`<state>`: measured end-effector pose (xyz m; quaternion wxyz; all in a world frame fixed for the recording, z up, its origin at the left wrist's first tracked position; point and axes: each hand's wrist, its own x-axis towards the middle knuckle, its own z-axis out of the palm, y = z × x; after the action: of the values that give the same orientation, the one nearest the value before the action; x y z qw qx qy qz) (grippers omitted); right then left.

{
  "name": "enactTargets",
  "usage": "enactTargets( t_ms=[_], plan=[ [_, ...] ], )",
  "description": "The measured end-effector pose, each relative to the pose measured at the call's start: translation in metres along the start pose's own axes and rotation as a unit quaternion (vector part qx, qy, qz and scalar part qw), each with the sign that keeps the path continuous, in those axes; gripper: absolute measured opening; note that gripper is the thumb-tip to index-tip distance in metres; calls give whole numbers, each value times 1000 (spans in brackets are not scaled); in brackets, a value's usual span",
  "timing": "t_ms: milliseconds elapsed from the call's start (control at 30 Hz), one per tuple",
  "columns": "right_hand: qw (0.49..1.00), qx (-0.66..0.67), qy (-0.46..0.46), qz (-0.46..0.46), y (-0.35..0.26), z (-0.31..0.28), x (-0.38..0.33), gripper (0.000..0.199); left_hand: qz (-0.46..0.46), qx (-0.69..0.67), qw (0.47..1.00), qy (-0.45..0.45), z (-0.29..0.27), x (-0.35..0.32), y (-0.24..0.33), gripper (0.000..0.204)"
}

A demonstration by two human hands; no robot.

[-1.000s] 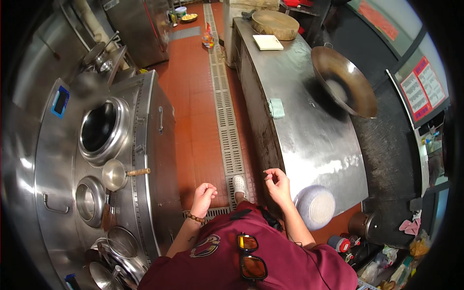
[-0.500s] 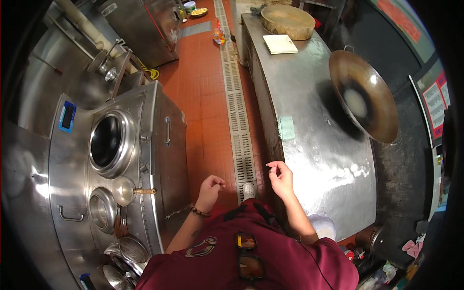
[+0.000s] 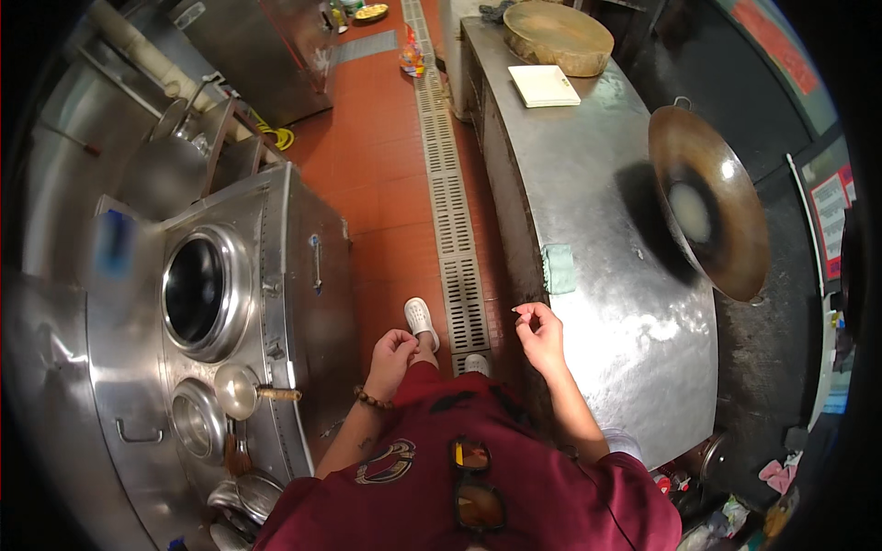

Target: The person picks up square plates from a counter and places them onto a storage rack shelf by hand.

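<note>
My left hand hangs in the air over the walkway, its fingers loosely curled in and nothing seen in them. A beaded bracelet circles that wrist. My right hand is held at the near left edge of the steel counter, its index finger and thumb a little apart and nothing visible between them. Just beyond it, a folded pale green cloth lies over the counter's edge. Farther along that counter are a large brown wok, a stack of square white plates and a round wooden chopping block.
Along my left runs a steel stove with a round burner opening, a ladle and a brush. A slotted drain cover crosses the red tile floor. A plastic bag lies farther ahead.
One white shoe has come into view as I step forward. The counter items have shifted slightly down and right in view. Both hands stay similarly curled.
</note>
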<state>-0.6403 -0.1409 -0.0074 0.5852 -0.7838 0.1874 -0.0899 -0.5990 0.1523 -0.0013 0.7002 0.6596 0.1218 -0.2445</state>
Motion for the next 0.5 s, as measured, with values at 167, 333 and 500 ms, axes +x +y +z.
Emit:
enactTargets(
  t_ms=[167, 333, 500],
  plan=[
    [998, -24, 49, 32, -7, 18, 22, 16, 37, -5, 997, -73, -20, 67, 17, 5],
    [996, -35, 78, 30, -37, 40, 51, 19, 83, -25, 990, -115, -32, 123, 61, 5],
    [992, -89, 91, 0, -73, 71, 93, 25, 89, -18, 987, -130, -58, 163, 91, 6]
  ],
)
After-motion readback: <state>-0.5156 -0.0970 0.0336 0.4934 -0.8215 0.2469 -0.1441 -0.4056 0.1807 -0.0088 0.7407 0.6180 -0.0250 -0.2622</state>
